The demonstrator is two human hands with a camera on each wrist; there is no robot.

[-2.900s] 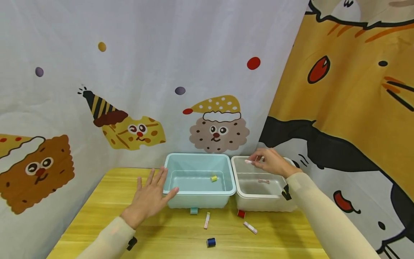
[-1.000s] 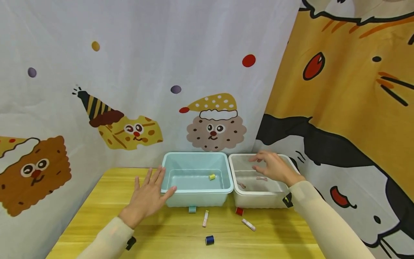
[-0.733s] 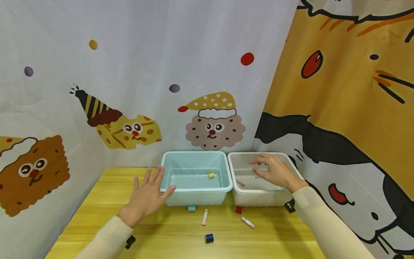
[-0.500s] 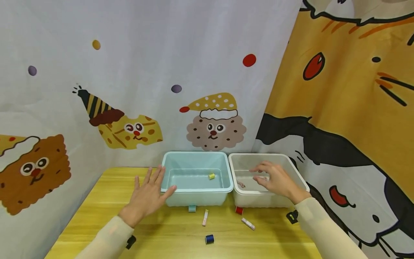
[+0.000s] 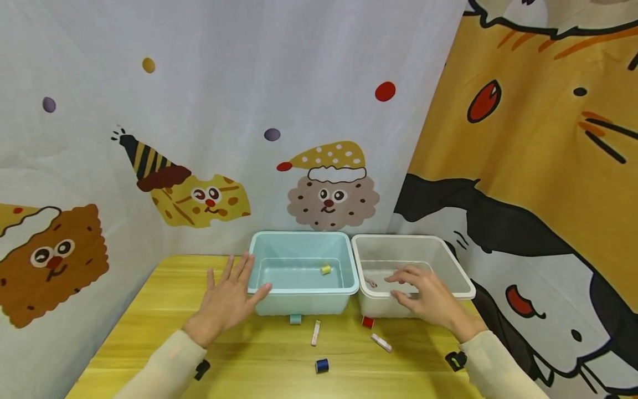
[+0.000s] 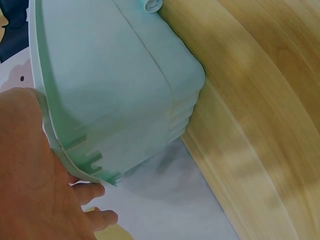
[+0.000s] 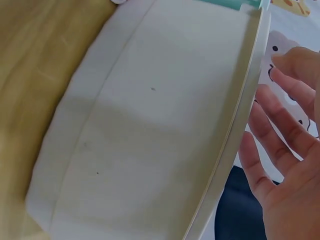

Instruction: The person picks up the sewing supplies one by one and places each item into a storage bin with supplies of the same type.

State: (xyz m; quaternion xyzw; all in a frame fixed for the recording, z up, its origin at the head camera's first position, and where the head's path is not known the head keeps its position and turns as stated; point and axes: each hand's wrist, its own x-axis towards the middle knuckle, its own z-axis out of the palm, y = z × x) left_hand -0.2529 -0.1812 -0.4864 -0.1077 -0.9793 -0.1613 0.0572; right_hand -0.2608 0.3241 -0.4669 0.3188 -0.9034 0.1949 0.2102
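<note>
My left hand (image 5: 226, 299) lies with fingers spread against the left rim of a light blue bin (image 5: 304, 303). Inside that bin sits a yellow thread spool (image 5: 325, 270). My right hand (image 5: 428, 296) hovers at the front rim of a pale grey bin (image 5: 384, 306), fingers loosely bent and holding nothing. In the right wrist view its fingers stand beside the bin's rim (image 7: 240, 107). A small pale pinkish strip (image 5: 371, 282) lies inside at the left; my right hand hides part of the bin's floor.
On the wooden table (image 5: 249, 366), in front of the bins, are a light blue spool (image 5: 296, 319), a red spool (image 5: 368, 322), a dark blue spool (image 5: 322, 366) and two pinkish-white strips, one upright in view (image 5: 315, 333), one slanted (image 5: 381, 342). A printed curtain (image 5: 209, 111) hangs behind.
Earliest, my right hand pinched a small pale strip over the grey bin. The strip was let go into it, and the hand has since drawn back to the front rim. My left hand stays put.
</note>
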